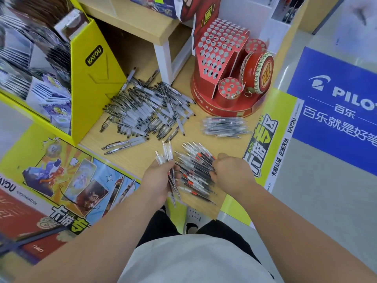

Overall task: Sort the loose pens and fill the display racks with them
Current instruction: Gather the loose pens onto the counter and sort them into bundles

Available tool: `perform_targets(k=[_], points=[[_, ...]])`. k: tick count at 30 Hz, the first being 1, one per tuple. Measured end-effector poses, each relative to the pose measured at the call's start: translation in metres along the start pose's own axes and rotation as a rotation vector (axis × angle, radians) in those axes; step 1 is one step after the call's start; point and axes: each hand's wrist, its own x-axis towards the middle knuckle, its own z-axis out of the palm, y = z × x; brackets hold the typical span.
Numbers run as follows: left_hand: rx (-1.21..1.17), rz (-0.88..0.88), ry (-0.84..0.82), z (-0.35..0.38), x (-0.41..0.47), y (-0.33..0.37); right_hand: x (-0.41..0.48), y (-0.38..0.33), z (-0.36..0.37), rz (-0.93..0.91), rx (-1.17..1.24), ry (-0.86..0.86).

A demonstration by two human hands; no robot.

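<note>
Several pens [168, 154] sit clamped in left fingers [176, 177]; right fingers [216, 176] curl onto the pile [195, 168], grip unclear.

"KAYOU" on yellow box [94, 82] above-left of left hand [158, 178]; "PILO", "百乐" on blue floor sign [334, 127] right of right hand [232, 172]

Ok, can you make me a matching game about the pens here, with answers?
1 red cardboard rack with round holes
2 bunch of clear plastic pens
3 big heap of grey-grip pens
4 clear plastic packet of pens

A held in the left hand
B beside the yellow cardboard box
C holes empty
D lying just in front of the rack

Pairs: 1-C, 2-A, 3-B, 4-D
</note>
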Motion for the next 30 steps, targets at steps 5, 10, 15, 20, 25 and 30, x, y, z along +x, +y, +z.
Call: perform_targets(k=[5, 10, 15, 20, 25, 30], points=[[-0.063, -0.020, -0.092, 0.005, -0.003, -0.001, 0.001, 0.003, -0.003, -0.005, 0.039, 0.003], [-0.162, -0.036, -0.133, 0.019, -0.005, 0.000, -0.007, -0.007, -0.008, -0.085, 0.264, 0.142], [-0.299, -0.021, -0.108, 0.036, -0.003, 0.004, -0.018, -0.031, -0.012, 0.072, 0.981, 0.136], [-0.382, 0.005, -0.118, 0.054, 0.000, 0.005, -0.018, -0.035, -0.009, 0.295, 1.448, -0.015], [-0.381, -0.023, -0.143, 0.061, 0.007, -0.001, -0.019, -0.028, -0.013, 0.344, 1.676, -0.040], [-0.260, -0.068, -0.139, 0.056, 0.001, -0.003, -0.021, -0.023, -0.008, 0.359, 1.718, -0.032]])
